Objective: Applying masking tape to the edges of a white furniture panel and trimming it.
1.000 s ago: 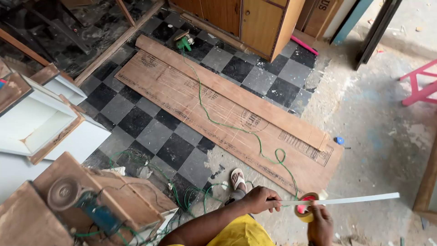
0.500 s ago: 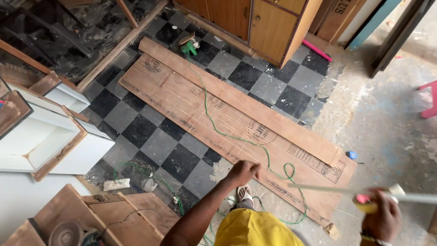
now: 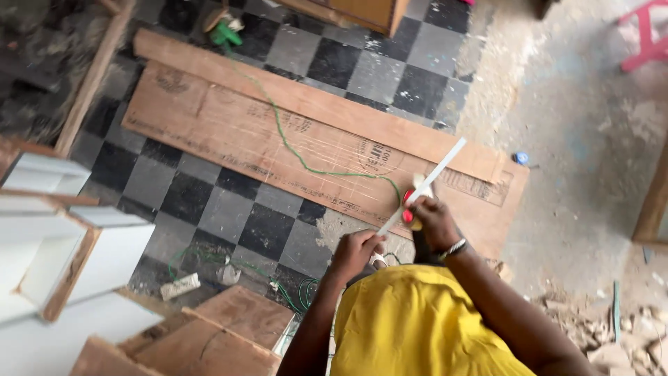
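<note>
Tape measure now swung in over plywood sheet; right hand grips case, left hand pinches white blade end, blade shorter than before.

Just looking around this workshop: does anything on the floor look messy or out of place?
Yes. A green cord snakes loose across the wooden boards on the checkered floor, and rubble lies heaped on the concrete at right. Pale dust and splatter mark the tiles.

You stand in a carpentry workshop: long brown plywood boards on a checkered black-and-grey tile floor, white unfinished cabinet boxes, scattered wood scraps.
</note>
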